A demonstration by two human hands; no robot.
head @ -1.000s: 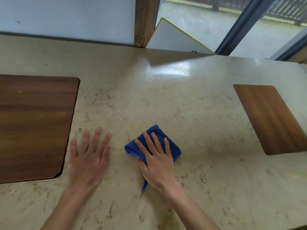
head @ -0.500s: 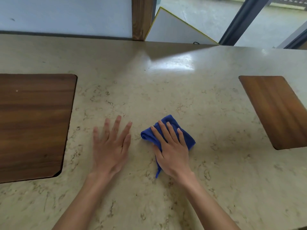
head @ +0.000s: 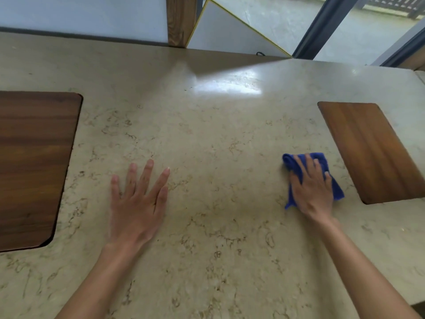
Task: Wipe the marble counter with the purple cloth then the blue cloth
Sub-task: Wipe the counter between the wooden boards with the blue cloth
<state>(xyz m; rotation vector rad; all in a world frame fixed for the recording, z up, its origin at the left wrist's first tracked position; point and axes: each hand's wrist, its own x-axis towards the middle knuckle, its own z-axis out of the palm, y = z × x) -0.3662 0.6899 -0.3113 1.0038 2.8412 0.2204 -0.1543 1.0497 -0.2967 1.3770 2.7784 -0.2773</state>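
The blue cloth point(head: 331, 180) lies bunched and folded flat on the marble counter point(head: 218, 146) under my palm, its upper left corner rolled into a thick ridge and a thin tail trailing toward me. It sits on the counter's right side, just beside a wooden inset panel (not quite touching it, as far as I can tell). The counter is beige, brown-veined, glossy, with a bright glare patch near its far edge.

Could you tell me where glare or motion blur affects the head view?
Head view: bright window glare on the far marble counter; slight motion blur on the right hand pressing the blue cloth; left hand a little soft; wide-angle bending at the edges.
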